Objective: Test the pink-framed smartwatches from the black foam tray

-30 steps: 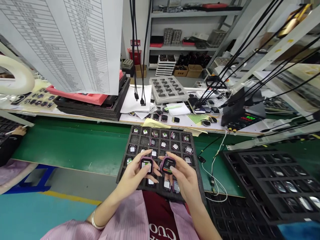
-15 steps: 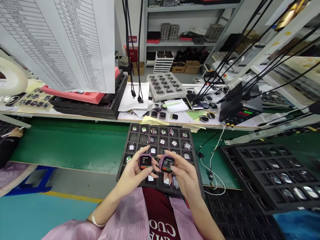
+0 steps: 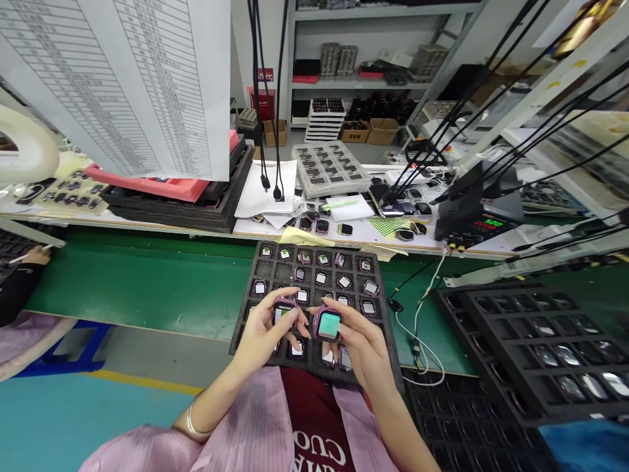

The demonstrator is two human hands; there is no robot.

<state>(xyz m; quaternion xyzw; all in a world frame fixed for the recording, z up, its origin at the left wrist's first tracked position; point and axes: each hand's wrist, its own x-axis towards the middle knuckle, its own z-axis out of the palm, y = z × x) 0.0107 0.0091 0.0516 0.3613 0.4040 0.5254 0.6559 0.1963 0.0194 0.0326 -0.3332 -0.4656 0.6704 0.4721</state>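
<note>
My left hand [image 3: 265, 331] is closed around a purple-cased smartwatch [image 3: 284, 311], its thumb lying over the screen. Another purple smartwatch [image 3: 328, 324], its screen lit turquoise, is gripped in my right hand [image 3: 361, 334] with the thumb at the screen's right edge. Both watches are held side by side, a little apart, above a black foam tray [image 3: 282, 271]. Several more smartwatches sit in the tray's compartments, many with lit screens, such as a watch [image 3: 321, 278] near the middle. My hands hide part of the lower compartments.
Behind the tray runs a white bench shelf with a clear plastic tray [image 3: 329, 169], stacked foam trays [image 3: 171, 213] and a power supply [image 3: 476, 219]. Black cables [image 3: 278, 118] hang down. More watch trays [image 3: 555, 341] stand at right. A co-worker's hand [image 3: 37, 255] shows at far left.
The right watch's screen went from dark with text to turquoise. My left thumb moved up over the left watch's screen, which now shows a different display. The view shifted slightly.
</note>
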